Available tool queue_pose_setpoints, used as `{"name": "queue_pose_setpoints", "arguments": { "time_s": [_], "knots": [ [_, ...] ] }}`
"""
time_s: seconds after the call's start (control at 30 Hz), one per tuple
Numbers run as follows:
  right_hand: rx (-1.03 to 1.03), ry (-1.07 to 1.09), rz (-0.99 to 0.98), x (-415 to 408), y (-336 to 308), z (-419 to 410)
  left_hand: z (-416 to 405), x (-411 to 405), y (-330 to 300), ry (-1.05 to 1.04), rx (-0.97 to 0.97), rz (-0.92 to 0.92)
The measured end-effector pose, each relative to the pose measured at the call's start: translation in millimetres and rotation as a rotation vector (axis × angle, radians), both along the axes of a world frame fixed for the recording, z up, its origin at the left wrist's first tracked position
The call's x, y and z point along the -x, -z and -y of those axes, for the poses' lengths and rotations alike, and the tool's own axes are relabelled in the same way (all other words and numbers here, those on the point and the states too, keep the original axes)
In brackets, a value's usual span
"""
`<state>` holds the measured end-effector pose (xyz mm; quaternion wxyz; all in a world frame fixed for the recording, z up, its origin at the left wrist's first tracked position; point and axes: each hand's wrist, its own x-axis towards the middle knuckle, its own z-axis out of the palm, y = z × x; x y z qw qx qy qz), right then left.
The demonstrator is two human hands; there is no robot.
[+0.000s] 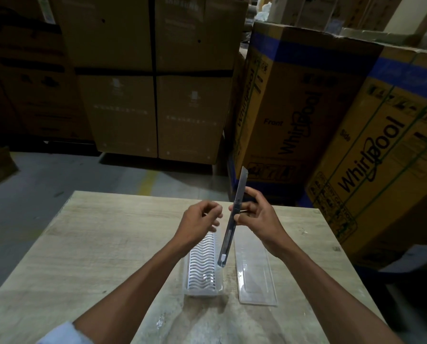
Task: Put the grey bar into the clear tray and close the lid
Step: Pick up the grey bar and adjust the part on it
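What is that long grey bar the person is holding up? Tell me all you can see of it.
The grey bar is long, slim and flat, looks metallic, with a slanted top end and a white piece near its bottom end. The right hand grips its middle, holding it steeply tilted in the air above the table, touching nothing else.

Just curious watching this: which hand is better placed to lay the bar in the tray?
Probably the right hand: it already grips the grey bar above the clear tray. The left hand is empty.

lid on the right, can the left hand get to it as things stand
Probably not directly: the bar, held in the right hand, hangs between the empty left hand and the lid, so it would have to cross past it.
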<state>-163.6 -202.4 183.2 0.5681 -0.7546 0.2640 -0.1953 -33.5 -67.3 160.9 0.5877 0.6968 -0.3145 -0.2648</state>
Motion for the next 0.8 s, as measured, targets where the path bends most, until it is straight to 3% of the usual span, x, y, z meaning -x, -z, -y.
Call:
{"name": "queue_pose_setpoints", "arguments": {
  "time_s": [0.8],
  "knots": [
    [0.064,-0.075,-0.038,2.5,-4.1,-9.4,24.6,-7.2,-36.2,0.044,0.012,0.084]
  ]
}}
